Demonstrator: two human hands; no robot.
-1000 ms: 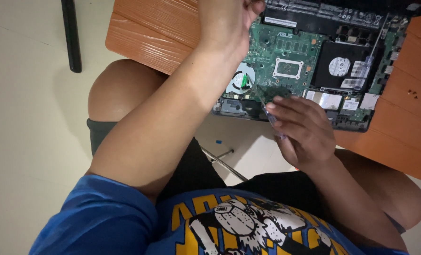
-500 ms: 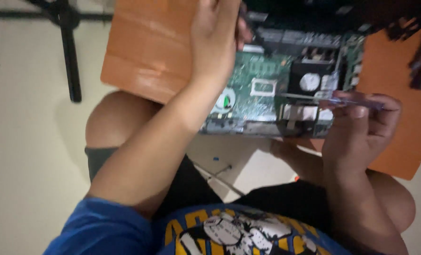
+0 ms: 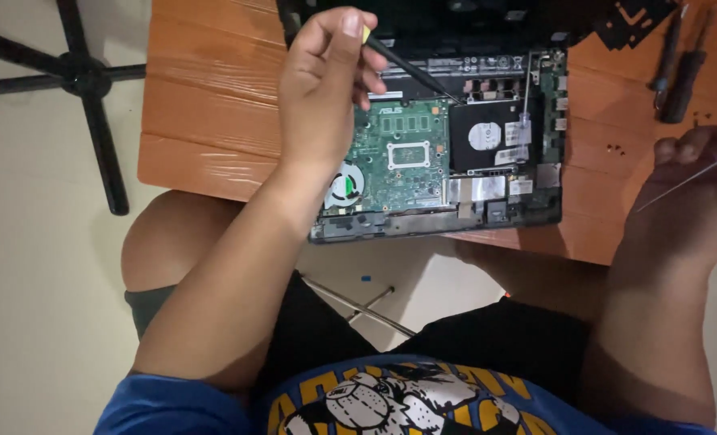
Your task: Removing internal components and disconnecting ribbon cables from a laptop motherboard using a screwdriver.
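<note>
**Opened laptop under the screwdriver**

Over the near edge of the orange wooden table [image 3: 205, 105], the left hand [image 3: 318, 89] is closed round a thin black screwdriver [image 3: 411, 68] with a yellow butt, pinched between thumb and fingers like a pen. The shaft slants down and to the right, and its tip rests at the top edge of the black drive bay [image 3: 487, 137], near a screw point as far as I can tell; the pen-like hold would suit fine, light turning there.

The open laptop [image 3: 439, 153] lies flat with its bottom cover off, its front edge hanging slightly past the table's near edge, close to the person's lap. Inside it, the green circuit board [image 3: 402, 153] sits left of the drive bay, with a small round fan [image 3: 346, 181] at its lower left corner.

At the table's right edge the right hand [image 3: 696, 193] is loosely curled round a thin silvery sliver [image 3: 680, 184], perhaps tweezers or a probe, held away from the laptop. I cannot tell how firmly it is gripped.

Towards the far right corner lie two dark tools [image 3: 680, 60] and a few tiny screws [image 3: 616, 149], set aside on the bare wood. A chair base [image 3: 84, 76] stands on the floor to the left.
</note>
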